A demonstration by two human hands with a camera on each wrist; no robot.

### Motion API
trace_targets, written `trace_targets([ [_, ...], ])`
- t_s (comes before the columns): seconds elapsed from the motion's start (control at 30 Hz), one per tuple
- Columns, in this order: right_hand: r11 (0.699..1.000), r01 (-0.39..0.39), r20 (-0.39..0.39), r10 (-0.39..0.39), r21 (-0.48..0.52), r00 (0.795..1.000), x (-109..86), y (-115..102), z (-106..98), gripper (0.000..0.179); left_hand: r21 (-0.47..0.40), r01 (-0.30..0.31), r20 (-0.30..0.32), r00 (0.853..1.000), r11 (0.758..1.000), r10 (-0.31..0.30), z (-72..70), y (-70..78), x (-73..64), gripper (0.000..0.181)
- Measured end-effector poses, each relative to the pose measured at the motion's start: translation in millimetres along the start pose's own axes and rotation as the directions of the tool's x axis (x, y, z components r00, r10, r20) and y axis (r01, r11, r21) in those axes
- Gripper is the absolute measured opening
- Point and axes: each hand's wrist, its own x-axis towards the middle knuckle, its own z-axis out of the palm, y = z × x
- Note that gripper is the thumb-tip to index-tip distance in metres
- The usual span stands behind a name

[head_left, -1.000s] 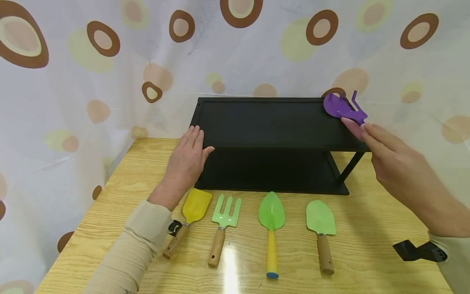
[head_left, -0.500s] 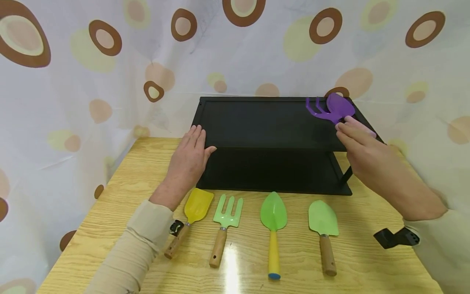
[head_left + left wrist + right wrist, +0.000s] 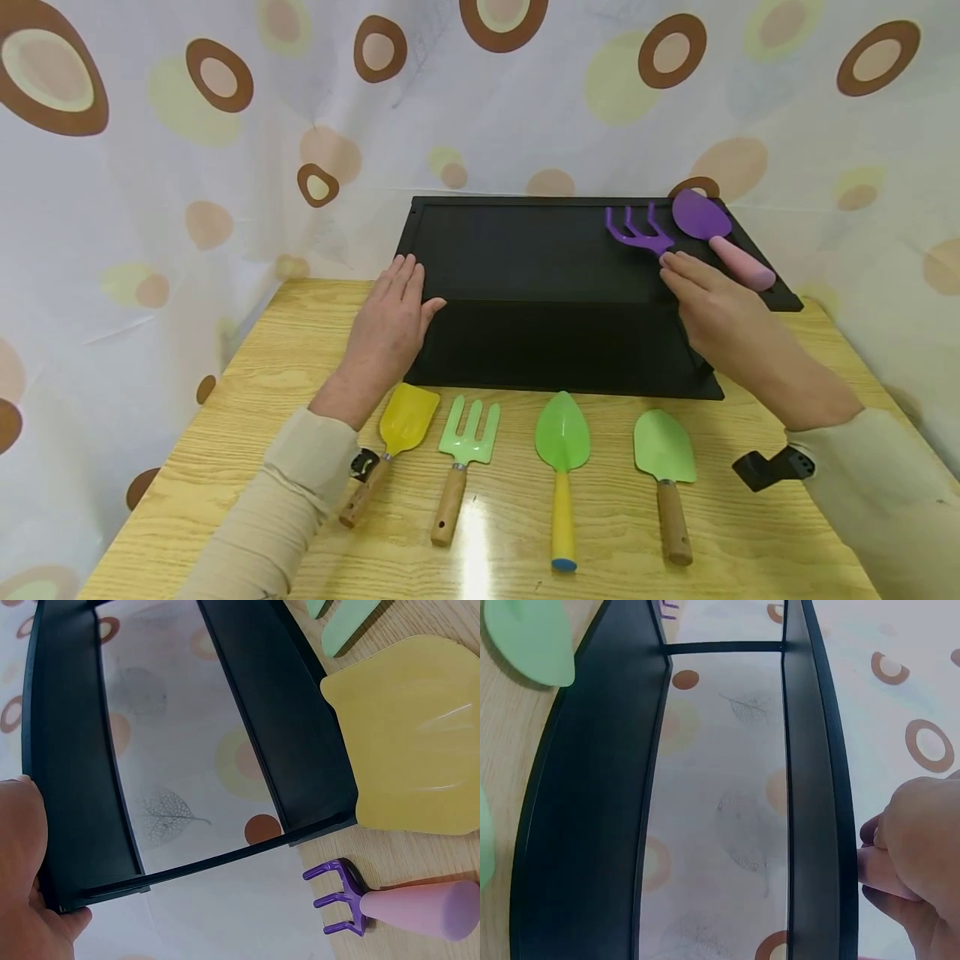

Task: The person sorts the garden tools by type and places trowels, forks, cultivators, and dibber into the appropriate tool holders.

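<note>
A black two-tier rack stands on the table. My left hand rests with straight fingers at the left end of its top shelf. My right hand grips a purple three-pronged hand rake over the right part of that shelf, prongs pointing back; the fingers hide its handle. Just right of this rake lies a purple trowel with a pink handle on the shelf. In the left wrist view, another purple hand rake with a pink handle lies on the table, hidden by my left forearm in the head view.
In front of the rack lie a yellow shovel, a pale green fork, a bright green trowel with a yellow handle and a pale green trowel. A patterned curtain hangs behind the table.
My right hand has moved left with the rake, from over the purple trowel to beside it, uncovering the trowel's pink handle. My left hand has stayed on the rack.
</note>
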Motion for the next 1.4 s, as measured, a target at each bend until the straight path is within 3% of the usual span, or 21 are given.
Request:
trace_targets([
  [0.07,0.988,-0.08,-0.003,0.081,0.133,0.997,4.2,-2,1,0.024,0.005,0.0,0.001,1.0,1.0,0.0,-0.1,0.2,0.0,0.063],
  [0.13,0.946,-0.177,0.017,0.179,0.27,0.984,9.1,-6,2,0.029,0.006,0.0,0.0,1.0,1.0,0.0,-0.3,0.1,-0.2,0.063],
  [0.17,0.892,-0.235,0.022,0.245,0.387,0.969,12.4,-7,2,0.032,0.004,0.001,-0.001,1.0,1.0,-0.001,-0.4,0.0,-0.3,0.063],
  [0.27,0.779,-0.333,0.059,0.358,0.532,0.932,21.1,-12,2,0.039,0.001,0.006,0.0,1.0,1.0,-0.006,-0.2,-0.6,-0.4,0.062],
  [0.4,0.781,-0.344,0.086,0.353,0.521,0.932,30.3,-15,1,0.038,0.005,0.008,0.008,1.0,1.0,-0.008,0.3,-1.2,-0.5,0.063],
  [0.5,0.722,-0.418,0.163,0.398,0.552,0.903,38.3,-17,0,0.036,0.01,0.01,0.013,1.0,1.0,-0.01,0.6,-1.5,-0.6,0.063],
  [0.63,0.629,-0.529,0.296,0.444,0.57,0.846,48.7,-20,-3,0.035,0.008,0.013,0.016,1.0,1.0,-0.013,0.5,-1.6,-0.6,0.063],
  [0.7,0.614,-0.55,0.328,0.444,0.566,0.834,52.9,-22,-2,0.035,0.007,0.013,0.018,1.0,1.0,-0.014,0.1,-1.5,-0.8,0.063],
  [0.87,0.616,-0.557,0.336,0.446,0.557,0.829,62.4,-25,0,0.033,0.016,0.013,0.025,1.0,1.0,-0.013,-0.4,-1.1,-1.1,0.063],
  [1.1,0.58,-0.602,0.388,0.461,0.548,0.798,75.4,-28,0,0.032,0.022,0.01,0.028,1.0,1.0,-0.011,-0.8,-0.9,-0.9,0.063],
  [1.4,0.566,-0.631,0.392,0.496,0.53,0.775,85.6,-29,6,0.029,0.003,0.004,0.01,1.0,1.0,-0.005,0.5,-0.5,0.2,0.063],
])
